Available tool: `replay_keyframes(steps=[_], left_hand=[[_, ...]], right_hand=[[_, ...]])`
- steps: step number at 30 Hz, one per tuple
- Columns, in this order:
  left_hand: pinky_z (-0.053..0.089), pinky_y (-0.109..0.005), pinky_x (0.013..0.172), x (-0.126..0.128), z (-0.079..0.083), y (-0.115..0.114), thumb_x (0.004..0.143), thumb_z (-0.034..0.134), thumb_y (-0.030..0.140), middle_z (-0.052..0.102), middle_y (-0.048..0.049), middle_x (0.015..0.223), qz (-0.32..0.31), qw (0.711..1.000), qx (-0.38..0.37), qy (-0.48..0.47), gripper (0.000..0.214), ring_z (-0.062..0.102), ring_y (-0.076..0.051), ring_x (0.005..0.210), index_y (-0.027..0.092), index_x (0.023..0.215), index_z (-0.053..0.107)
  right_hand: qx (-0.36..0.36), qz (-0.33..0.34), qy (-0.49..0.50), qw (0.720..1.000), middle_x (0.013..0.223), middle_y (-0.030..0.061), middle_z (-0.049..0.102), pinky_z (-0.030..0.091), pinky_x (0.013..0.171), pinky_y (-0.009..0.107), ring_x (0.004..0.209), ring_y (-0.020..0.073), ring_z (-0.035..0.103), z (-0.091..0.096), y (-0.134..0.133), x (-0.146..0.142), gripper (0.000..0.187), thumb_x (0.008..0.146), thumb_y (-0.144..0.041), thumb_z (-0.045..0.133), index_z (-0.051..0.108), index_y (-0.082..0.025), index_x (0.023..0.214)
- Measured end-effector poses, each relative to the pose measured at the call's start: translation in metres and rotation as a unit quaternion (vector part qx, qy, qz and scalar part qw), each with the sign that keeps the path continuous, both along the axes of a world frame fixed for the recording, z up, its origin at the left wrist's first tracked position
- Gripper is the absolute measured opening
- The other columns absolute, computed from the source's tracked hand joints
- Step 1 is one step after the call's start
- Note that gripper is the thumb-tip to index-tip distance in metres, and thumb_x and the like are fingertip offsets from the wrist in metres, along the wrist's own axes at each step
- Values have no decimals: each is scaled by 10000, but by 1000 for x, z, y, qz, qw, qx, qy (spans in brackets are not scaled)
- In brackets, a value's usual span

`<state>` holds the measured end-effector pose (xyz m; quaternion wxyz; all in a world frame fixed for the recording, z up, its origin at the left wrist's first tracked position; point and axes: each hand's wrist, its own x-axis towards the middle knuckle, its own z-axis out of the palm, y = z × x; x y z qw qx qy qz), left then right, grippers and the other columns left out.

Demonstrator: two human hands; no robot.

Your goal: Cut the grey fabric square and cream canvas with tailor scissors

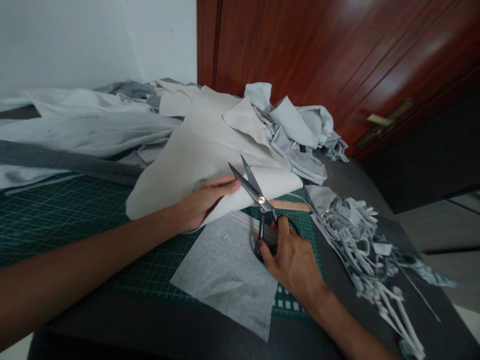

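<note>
Cream cloth [187, 165] is pinched by the left hand [204, 204], its fingers [225, 186] closed on the edge, and black scissors [258, 197] are held by the right hand [290, 265], fingers curled through the handles, with the open blades just beside that edge. Many cut grey strips [356, 245] are piled on the right, but most of the cloth is left uncut above the green cutting mat [67, 220].

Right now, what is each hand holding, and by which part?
The right hand holds black-handled scissors by their handles; the left hand grips the edge of a cream fabric sheet.
</note>
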<state>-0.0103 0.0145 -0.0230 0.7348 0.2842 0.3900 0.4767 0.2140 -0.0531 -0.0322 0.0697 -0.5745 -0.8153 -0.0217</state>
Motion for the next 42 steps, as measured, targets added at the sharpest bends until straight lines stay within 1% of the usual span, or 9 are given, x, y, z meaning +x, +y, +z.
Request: replay_keyframes(steps=[7,15,21,27,31,35,38,42], left_hand=[[577,-216,592,-1,-3,1,868,748,205,787,-74,884,-18,1000,17,-6,220,694,-152,696,187,1084,784],[558,-207,587,-1,-1,-1,853,764,209,784,-69,892,-18,1000,20,-14,209,685,-146,692,185,1059,788],[556,-220,604,-1,-2,0,868,743,203,783,-64,891,-27,999,25,-16,211,682,-148,704,187,1073,787],[552,-217,585,-1,-2,0,865,745,201,777,-66,872,-27,999,24,-10,215,674,-147,681,180,1075,786],[561,-219,579,-1,-1,0,881,716,175,781,-75,869,-18,1000,11,-13,213,667,-144,655,178,1081,788],[561,-216,581,0,-1,1,870,732,177,780,-74,856,-11,1000,1,-9,211,668,-144,657,175,1072,792],[559,-221,586,0,0,0,859,742,171,774,-67,835,-4,1000,0,-4,210,664,-144,654,173,1063,791],[554,-229,576,0,0,0,849,750,172,755,-52,796,-15,1000,2,-10,167,657,-142,641,164,1012,788]], right_hand=[[6,-11,-13,1000,898,80,687,477,624,313,720,251,706,-1,-2,-2,223,936,-332,540,385,-209,1038],[1,-11,-14,1000,864,65,677,463,629,310,725,251,701,-1,-2,-3,203,948,-314,531,389,-208,1047],[-11,-19,-14,1000,864,63,676,454,622,303,722,247,702,2,-1,-4,186,934,-274,535,384,-214,1026],[-13,-19,-20,1000,837,51,658,441,618,293,723,241,697,2,-2,-4,164,938,-267,534,389,-215,994],[-37,-31,-18,999,858,58,676,429,617,282,745,231,705,5,-1,-6,147,933,-200,535,396,-219,976],[-53,-43,-9,998,875,65,693,426,617,279,749,224,709,5,0,-6,158,914,-134,519,396,-221,963],[-38,-27,4,999,882,70,687,438,632,283,756,228,706,4,0,-4,133,911,-152,499,401,-214,976],[-12,-12,-3,1000,859,66,662,450,628,303,728,243,689,4,-1,-3,154,899,-248,514,398,-211,993]])
